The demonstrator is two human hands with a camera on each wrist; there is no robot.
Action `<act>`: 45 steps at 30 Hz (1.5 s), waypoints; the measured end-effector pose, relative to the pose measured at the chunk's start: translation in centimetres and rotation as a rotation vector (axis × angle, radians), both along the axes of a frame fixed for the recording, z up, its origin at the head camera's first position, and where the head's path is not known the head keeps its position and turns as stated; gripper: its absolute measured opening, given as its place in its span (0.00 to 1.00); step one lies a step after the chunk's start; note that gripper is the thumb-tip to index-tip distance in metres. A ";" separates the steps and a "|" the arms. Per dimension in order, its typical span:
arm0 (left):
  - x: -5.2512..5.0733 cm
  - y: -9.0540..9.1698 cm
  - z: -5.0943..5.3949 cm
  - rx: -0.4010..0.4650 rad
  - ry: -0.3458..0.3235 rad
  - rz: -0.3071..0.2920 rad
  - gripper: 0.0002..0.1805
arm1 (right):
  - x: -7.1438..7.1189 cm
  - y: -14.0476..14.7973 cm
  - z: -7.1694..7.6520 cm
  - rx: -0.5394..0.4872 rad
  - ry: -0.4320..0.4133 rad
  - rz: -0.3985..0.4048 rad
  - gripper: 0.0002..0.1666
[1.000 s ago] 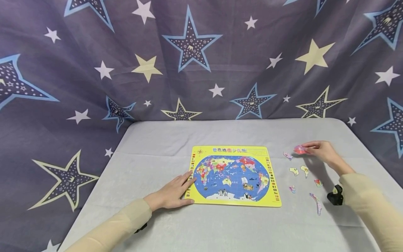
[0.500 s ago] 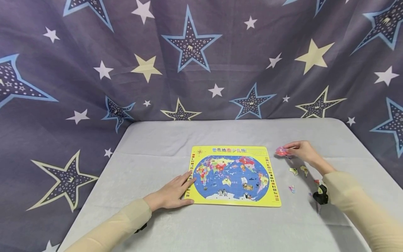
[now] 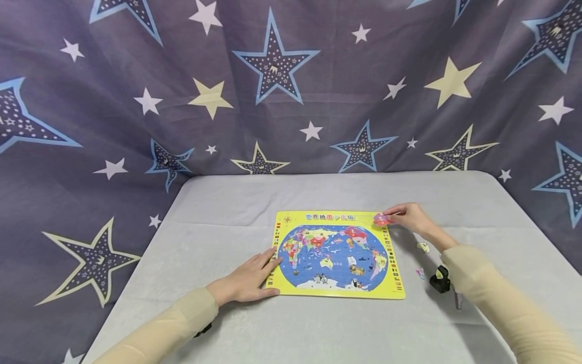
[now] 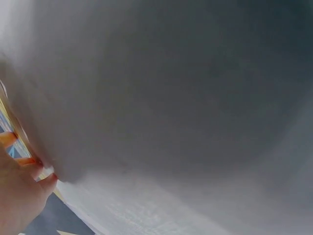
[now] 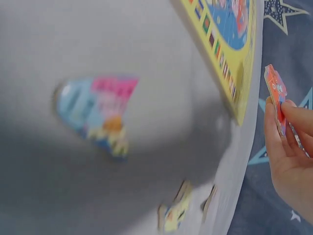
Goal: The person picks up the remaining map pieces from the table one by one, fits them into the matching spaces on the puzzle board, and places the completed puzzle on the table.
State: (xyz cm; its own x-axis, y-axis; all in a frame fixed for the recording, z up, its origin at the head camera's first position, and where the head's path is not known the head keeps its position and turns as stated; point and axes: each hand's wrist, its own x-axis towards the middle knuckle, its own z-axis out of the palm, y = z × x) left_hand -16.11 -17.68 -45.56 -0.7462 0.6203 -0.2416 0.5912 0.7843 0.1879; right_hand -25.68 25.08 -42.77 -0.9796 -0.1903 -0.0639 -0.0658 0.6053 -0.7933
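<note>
A world map puzzle board (image 3: 336, 291) with a yellow border lies flat on the table. My left hand (image 3: 247, 278) rests on its left edge, the fingers reaching onto the border and the thumb at the lower left corner. Over the board's upper right corner, my right hand (image 3: 409, 217) pinches a pink-red puzzle piece (image 3: 381, 219) between thumb and fingers. The right wrist view shows that puzzle piece (image 5: 275, 90) held on edge. In the left wrist view, the left hand (image 4: 22, 196) touches the board's side.
Right of the board lie loose puzzle pieces: a pale yellow piece (image 3: 424, 247), a small pink and blue piece (image 3: 420, 273) and a long narrow piece (image 3: 457, 301) partly behind the right wrist's camera. A starry curtain (image 3: 291, 121) hangs behind the grey-covered table (image 3: 227, 202).
My right hand has carried the pink-red puzzle piece leftward, from beside the loose pieces to above the board's upper right corner. My left hand has stayed in place on the board.
</note>
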 end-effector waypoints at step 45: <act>0.0 0.1 -0.1 -0.010 0.008 0.010 0.45 | 0.1 -6.2 -1.7 -0.037 -0.012 0.046 0.11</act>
